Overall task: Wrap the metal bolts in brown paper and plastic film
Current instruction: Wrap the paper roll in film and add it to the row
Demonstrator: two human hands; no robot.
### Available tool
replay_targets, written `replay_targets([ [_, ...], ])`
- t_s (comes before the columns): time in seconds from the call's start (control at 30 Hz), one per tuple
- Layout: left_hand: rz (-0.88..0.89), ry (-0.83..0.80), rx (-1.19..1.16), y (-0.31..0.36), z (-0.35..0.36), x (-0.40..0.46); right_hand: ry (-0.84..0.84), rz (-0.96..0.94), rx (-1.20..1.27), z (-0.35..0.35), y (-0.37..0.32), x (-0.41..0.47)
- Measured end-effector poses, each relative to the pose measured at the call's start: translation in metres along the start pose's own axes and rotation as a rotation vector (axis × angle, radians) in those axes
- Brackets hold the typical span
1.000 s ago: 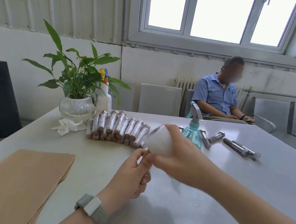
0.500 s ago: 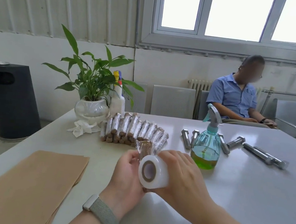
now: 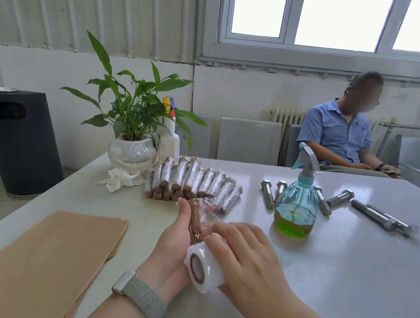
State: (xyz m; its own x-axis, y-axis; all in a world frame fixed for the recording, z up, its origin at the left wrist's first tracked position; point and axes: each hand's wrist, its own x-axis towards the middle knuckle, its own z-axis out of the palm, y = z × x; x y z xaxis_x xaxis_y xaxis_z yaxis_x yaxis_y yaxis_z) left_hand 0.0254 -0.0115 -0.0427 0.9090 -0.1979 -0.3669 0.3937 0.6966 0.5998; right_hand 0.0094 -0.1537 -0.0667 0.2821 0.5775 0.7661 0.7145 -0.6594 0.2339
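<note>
Left hand (image 3: 174,242) grips the paper-wrapped bolt (image 3: 196,221); right hand (image 3: 240,256) clasps the film roll (image 3: 202,267), seemingly touching the bolt.

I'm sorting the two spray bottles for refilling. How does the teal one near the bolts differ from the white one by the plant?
The teal spray bottle is see-through, with green liquid low inside; the white spray bottle is opaque, so its level is hidden. The teal one is round-bellied with a grey trigger; the white one is slimmer with a yellow, red and blue top. The teal one stands out on the table; the white one is behind the wrapped bolts. Both are upright.
</note>
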Motion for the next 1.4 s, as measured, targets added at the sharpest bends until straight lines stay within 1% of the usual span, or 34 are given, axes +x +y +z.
replay_targets([
  [0.2, 0.089, 0.014, -0.052, 0.000, -0.001, 0.004, 0.090, -0.041, -0.032, 0.001, 0.004, -0.002],
  [0.4, 0.155, -0.033, -0.147, 0.006, -0.002, 0.003, 0.115, -0.040, -0.017, 0.005, 0.003, 0.005],
  [0.5, 0.137, -0.094, -0.223, 0.009, -0.001, -0.001, 0.146, -0.013, 0.046, 0.004, 0.004, 0.007],
  [0.6, 0.123, -0.208, -0.293, 0.010, 0.000, -0.003, 0.174, 0.029, 0.120, 0.001, 0.007, 0.007],
  [0.83, 0.141, -0.398, -0.124, 0.014, -0.007, -0.007, 0.233, 0.179, 0.304, 0.000, 0.000, 0.007],
  [1.03, 0.132, -0.478, -0.209, 0.016, -0.008, -0.011, 0.214, 0.284, 0.458, -0.003, -0.003, 0.009],
  [1.2, 0.141, -0.483, -0.228, 0.015, -0.006, -0.011, 0.218, 0.313, 0.485, -0.003, -0.005, 0.010],
  [1.4, 0.231, -0.382, -0.280, 0.013, -0.003, -0.009, 0.219, 0.376, 0.505, 0.000, -0.004, 0.009],
])
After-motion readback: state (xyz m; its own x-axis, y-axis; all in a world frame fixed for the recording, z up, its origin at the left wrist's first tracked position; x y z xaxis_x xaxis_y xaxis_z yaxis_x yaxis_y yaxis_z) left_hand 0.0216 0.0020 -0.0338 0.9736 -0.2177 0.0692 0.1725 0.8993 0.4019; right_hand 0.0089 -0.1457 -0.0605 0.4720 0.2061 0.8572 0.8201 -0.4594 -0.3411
